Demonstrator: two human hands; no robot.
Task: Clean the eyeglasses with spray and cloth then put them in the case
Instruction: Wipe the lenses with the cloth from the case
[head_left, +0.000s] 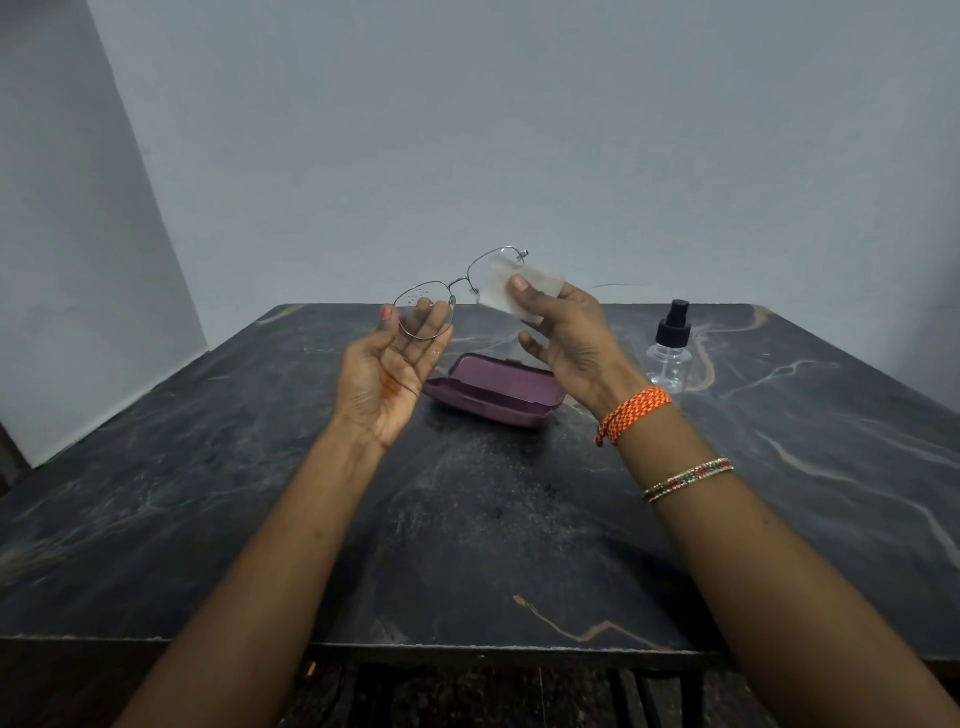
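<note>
Two hands raise the eyeglasses (460, 291) over the counter (467, 519).
Left hand (387, 374) pinches one lens rim; right hand (566, 338) pinches the cloth (511, 286) against the other lens, partly hiding it. Behind: open case (493, 389), its interior hidden; spray bottle (671, 348).

Both forearms are showing bare, with no sleeves. The right hand (566, 338) is wearing an orange-and-white braided thread band (634, 414) at the wrist, and further up the arm a thin beaded bangle (688, 479) in red, green and white. The left hand (387, 382) is carrying an orange stain on the palm and pink-orange polish on the thumbnail.
</note>
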